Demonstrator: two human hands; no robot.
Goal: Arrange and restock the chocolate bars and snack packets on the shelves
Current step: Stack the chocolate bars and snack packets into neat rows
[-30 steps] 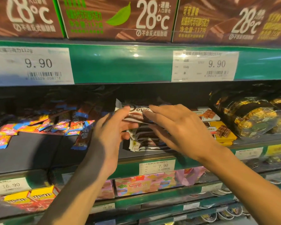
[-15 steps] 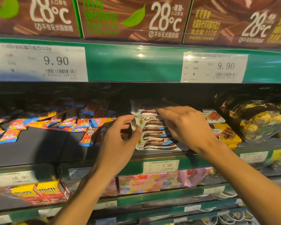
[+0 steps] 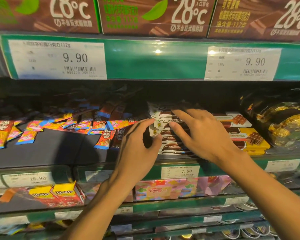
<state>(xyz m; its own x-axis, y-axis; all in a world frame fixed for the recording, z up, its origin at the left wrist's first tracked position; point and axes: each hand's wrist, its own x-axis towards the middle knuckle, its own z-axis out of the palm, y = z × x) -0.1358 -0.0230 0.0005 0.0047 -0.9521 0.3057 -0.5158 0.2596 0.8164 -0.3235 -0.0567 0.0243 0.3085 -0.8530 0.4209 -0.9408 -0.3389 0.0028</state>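
A stack of white-and-brown Dove chocolate bars (image 3: 164, 145) lies in the middle of the dark shelf (image 3: 59, 149). My left hand (image 3: 139, 146) is at the stack's left end, with its forefinger and thumb touching the wrapper ends. My right hand (image 3: 204, 134) lies over the top of the stack, fingers stretched across the upper bars and thumb against their front edge. The right part of the stack is hidden under that hand.
Small colourful snack packets (image 3: 33, 129) and red bars (image 3: 104, 137) lie scattered to the left. Boxed chocolate (image 3: 249, 137) and gold-wrapped chocolates (image 3: 287, 129) sit to the right. Brown boxes (image 3: 154, 14) fill the shelf above, M&M's boxes (image 3: 59, 194) and pink boxes (image 3: 163, 189) the one below.
The Dove bar that both hands held up has been laid on the stack. Both hands now stay at the stack, left at its end and right on top.
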